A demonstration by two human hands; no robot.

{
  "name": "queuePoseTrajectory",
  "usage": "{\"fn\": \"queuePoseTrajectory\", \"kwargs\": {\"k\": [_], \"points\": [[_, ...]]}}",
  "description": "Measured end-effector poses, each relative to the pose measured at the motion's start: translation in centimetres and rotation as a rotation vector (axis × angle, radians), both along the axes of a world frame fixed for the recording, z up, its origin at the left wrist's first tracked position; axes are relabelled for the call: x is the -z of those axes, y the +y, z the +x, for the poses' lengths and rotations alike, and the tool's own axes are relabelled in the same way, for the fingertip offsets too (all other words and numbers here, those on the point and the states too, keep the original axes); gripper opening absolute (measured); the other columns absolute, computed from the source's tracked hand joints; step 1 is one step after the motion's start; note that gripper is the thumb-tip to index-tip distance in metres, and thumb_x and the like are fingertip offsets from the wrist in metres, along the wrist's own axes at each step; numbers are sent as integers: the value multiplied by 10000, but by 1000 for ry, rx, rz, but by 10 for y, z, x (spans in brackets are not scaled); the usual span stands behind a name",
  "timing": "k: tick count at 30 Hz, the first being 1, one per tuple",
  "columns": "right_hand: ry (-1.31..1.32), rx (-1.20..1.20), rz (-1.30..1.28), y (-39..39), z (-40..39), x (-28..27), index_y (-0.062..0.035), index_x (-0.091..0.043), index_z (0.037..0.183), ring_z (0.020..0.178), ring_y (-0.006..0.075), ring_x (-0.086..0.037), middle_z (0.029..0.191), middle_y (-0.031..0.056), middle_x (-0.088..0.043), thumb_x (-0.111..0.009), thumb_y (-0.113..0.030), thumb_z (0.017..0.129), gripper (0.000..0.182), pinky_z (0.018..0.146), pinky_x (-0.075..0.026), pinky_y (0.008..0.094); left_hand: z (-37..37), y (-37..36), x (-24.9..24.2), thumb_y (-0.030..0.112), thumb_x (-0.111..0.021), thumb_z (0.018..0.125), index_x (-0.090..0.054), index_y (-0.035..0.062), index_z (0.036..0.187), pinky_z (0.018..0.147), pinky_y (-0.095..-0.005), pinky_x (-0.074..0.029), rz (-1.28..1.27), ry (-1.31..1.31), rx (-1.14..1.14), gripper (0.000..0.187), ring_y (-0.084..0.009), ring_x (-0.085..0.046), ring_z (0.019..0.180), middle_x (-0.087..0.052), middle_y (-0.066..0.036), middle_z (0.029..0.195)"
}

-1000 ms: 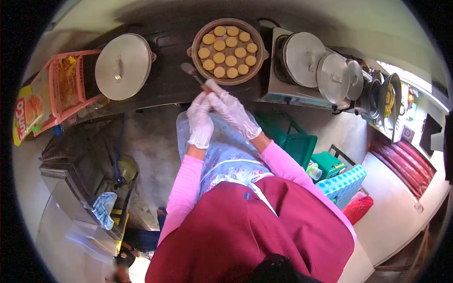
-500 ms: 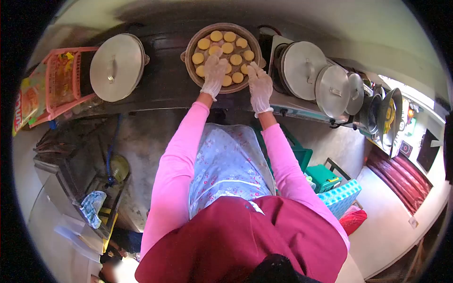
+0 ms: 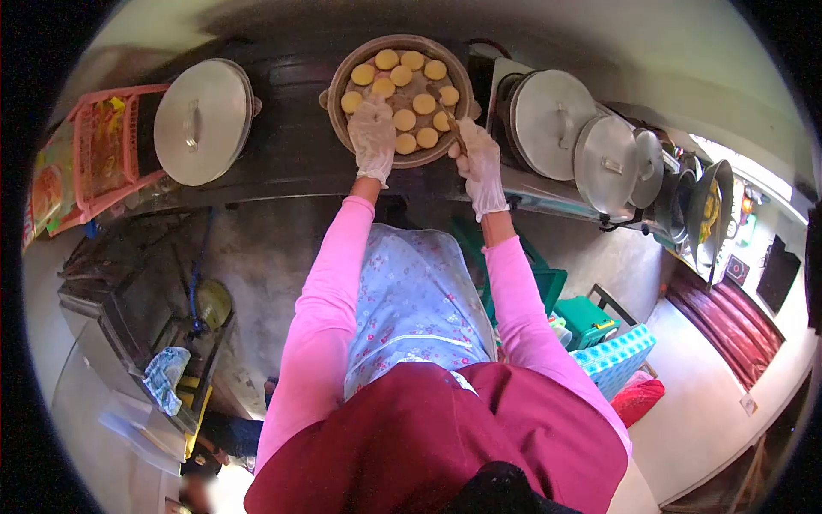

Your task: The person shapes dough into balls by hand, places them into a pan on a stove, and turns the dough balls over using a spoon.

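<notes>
A round brown pan (image 3: 337,120) with side handles holds many round yellow pieces (image 3: 424,104) on its flat bottom. Both hands wear clear gloves. My left hand (image 3: 372,137) reaches over the pan's near left part, its fingers pressed together by the yellow pieces; whether anything is between them is hidden. At the near right rim, my right hand (image 3: 478,158) is closed round the handle of a thin utensil (image 3: 448,112), whose far end points into the pan among the pieces on the right.
A large lidded pot (image 3: 193,124) stands left of the pan, beside a pink rack (image 3: 107,154). On the right are several metal lids (image 3: 552,120) and a tilted wok (image 3: 709,214). Green boxes (image 3: 585,321) lie below the counter. Part of another person (image 3: 235,435) shows at lower left.
My right hand has moved slightly right and toward me, and the utensil now shows in it. My left hand has shifted a little left. Some yellow pieces sit in different places.
</notes>
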State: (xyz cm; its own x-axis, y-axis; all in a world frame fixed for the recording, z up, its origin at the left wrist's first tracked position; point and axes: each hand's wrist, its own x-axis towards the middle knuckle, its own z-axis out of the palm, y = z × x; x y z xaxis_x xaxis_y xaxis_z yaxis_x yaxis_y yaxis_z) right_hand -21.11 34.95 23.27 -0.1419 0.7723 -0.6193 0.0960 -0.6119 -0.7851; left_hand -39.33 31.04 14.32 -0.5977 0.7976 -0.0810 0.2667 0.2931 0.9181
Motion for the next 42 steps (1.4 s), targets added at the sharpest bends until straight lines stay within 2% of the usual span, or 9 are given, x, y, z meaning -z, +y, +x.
{"fn": "queuePoseTrajectory", "kwargs": {"k": [12,19,22,25,29,32,33,37,42], "points": [[-286,-92,205,14,-41,43,9,-732,899,595,80,-520,606,-11,-576,-674,-282,903,296,588,-399,257,-3,38,-16,133,-555,917,-556,1,1312,918,-434,-490,-150,501,354,416,-384,-600,1112,-634,-217,1208],[-781,-210,681,-1,-30,16,15,-683,1078,1036,360,-646,1074,211,-695,-584,-253,925,324,856,-489,401,7,7,-21,109,-590,926,-603,-17,1217,934,-403,-488,-128,408,162,318,-352,-624,1095,-663,-198,1151],[-909,-599,1193,-2,-6,41,28,-669,1076,1083,349,-641,1132,222,-676,-601,-218,906,307,915,-489,389,-1,5,-10,81,-586,924,-619,-30,1209,943,-376,-489,96,217,-94,308,-304,-639,1101,-666,-188,1187],[-672,-190,660,-10,-51,-10,-9,-669,1077,1062,343,-653,1164,207,-670,-620,-134,860,255,874,-522,388,-13,7,-6,90,-587,928,-625,-23,1213,951,-366,-485,80,196,-88,309,-292,-632,1118,-663,-178,1205],[-876,-614,1317,-8,-47,16,-42,-683,1065,1032,325,-663,1168,190,-673,-631,-103,817,261,821,-545,379,-14,7,2,110,-591,937,-611,-10,1241,936,-363,-490,-63,246,0,327,-306,-622,1110,-665,-158,1179],[-906,-745,1139,-9,-50,25,-38,-695,1090,1024,348,-658,1176,208,-669,-633,-109,850,258,854,-534,364,-12,6,19,142,-594,943,-610,14,1248,905,-379,-498,-22,303,37,331,-327,-619,1062,-663,-147,1145],[-618,-360,388,-8,-74,-24,-25,-685,1170,1053,326,-661,1224,209,-654,-625,-142,907,294,913,-506,327,-11,5,25,145,-597,940,-619,15,1232,892,-383,-502,34,297,38,321,-330,-627,1037,-669,-150,1123],[-268,-112,348,-26,-50,-4,15,-666,1207,1101,232,-653,1200,182,-679,-629,-184,939,336,963,-466,280,-17,3,-9,140,-609,919,-652,5,1110,782,-400,-516,150,410,-68,238,-347,-656,878,-694,-167,973],[-751,-669,940,-19,-31,24,8,-681,1181,974,220,-684,1072,170,-716,-645,-206,933,330,874,-507,278,-9,-25,-26,81,-615,864,-646,1,941,718,-400,-509,-123,378,12,115,-361,-646,859,-661,-157,942]]}}
